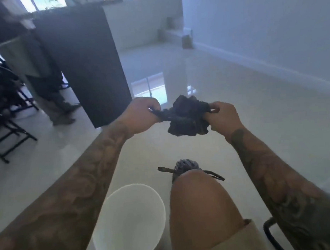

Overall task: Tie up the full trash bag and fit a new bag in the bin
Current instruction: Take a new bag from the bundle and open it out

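Holding a crumpled dark bag (187,118) out in front of us, both hands pinch it: left hand (141,115) closed on a twisted strand at its left edge, right hand (223,117) closed on the bunched right edge. Bag is balled up, not yet opened out. We judge this to be the new bag.

Progress, as judged: below the grip and toward us, a tied bag (186,168) sits on the floor, mostly hidden behind our knee (200,206); gathered neck and two loose tie ends show. So the tying looks done. Below-left of the grip, the white bin (129,225) stands open; its inside looks bare, no liner seen.

Left to do: shake the bag open, find its mouth, fit it over the bin rim.

Surroundings: beyond the left hand, a dark panel (86,68); further left, chairs (7,124) and a second person's legs (56,99), well apart. Glossy floor (261,131) clear between grip and bin. Our knee stands just beside the bin; nothing else obstructs. Frame is blurred.
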